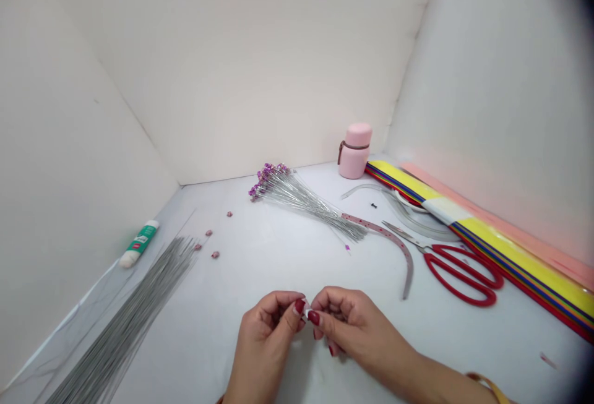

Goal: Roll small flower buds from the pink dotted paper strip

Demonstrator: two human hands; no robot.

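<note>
Near the front of the table, my left hand (pixel 270 328) and my right hand (pixel 356 328) meet, thumbs and forefingers pinched together. Between the fingertips shows a small whitish piece (pixel 306 312), mostly covered, so its kind cannot be made out. Beyond my hands lies a bundle of silvery wire stems (pixel 309 202) tipped with purple clusters (pixel 269 176). One small purple piece (pixel 348 247) rests by the stem ends. Several small pinkish beads or balls (pixel 215 255) are scattered to the left, close to a sheaf of bare grey wires (pixel 134 317).
Red-handled scissors (pixel 464 273) lie open-bladed at right, beside a pink curved strip (pixel 394 246) and clear tubing (pixel 422 224). Stacked coloured sheets (pixel 510 246) run along the right wall. A pink flask (pixel 355 151) stands at the back; a green-and-white glue stick (pixel 139 244) lies left.
</note>
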